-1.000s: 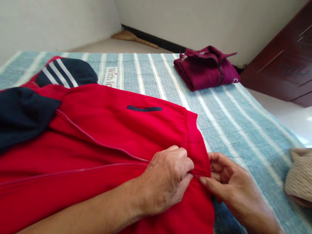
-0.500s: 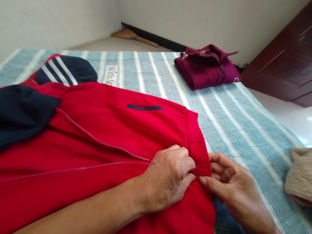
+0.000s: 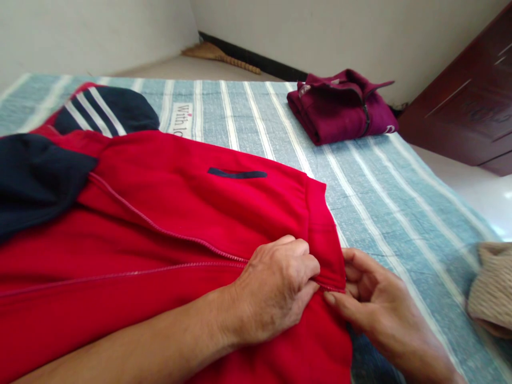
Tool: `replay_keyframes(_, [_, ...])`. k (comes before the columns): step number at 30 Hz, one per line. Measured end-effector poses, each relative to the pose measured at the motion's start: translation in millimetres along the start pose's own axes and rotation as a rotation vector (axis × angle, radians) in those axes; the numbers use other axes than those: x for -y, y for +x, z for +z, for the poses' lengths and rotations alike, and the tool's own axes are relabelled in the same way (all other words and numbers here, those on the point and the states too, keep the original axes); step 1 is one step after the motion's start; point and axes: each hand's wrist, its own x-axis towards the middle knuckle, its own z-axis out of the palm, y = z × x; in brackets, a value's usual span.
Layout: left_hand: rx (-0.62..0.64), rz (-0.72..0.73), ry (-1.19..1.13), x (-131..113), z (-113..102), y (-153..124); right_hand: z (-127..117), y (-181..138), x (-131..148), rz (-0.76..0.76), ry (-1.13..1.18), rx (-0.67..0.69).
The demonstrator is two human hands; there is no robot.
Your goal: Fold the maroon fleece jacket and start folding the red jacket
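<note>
A red jacket [image 3: 172,197] with navy sleeve parts lies spread over the bed, its front zipper [image 3: 168,232] parted toward the left. Near the bottom hem, my left hand [image 3: 280,282] is closed in a pinch on the zipper; the slider, if it is there, is hidden by the fingers. My right hand [image 3: 384,304] pinches the end of the hem at the zipper's bottom, thumb on top and fingers behind the edge. A short length of joined zipper teeth shows between the two hands.
The bed has a blue and white striped sheet [image 3: 248,117]. A folded maroon jacket [image 3: 340,109] sits at its far right, and a beige knitted item [image 3: 492,288] at the right edge. Beyond are a broom [image 3: 220,56] on the floor and a dark red cabinet [image 3: 468,101].
Both hands keep their hold with hardly any movement. Slightly more of the zipper teeth at the hem shows between them, and the view has shifted a little.
</note>
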Motion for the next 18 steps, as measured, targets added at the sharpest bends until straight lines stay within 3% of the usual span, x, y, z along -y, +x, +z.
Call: replay_keyframes(18, [-0.023,0.022,0.042,-0.6,-0.6,-1.4,-14.8,-0.3,-1.1,-0.034,-0.174,-0.003])
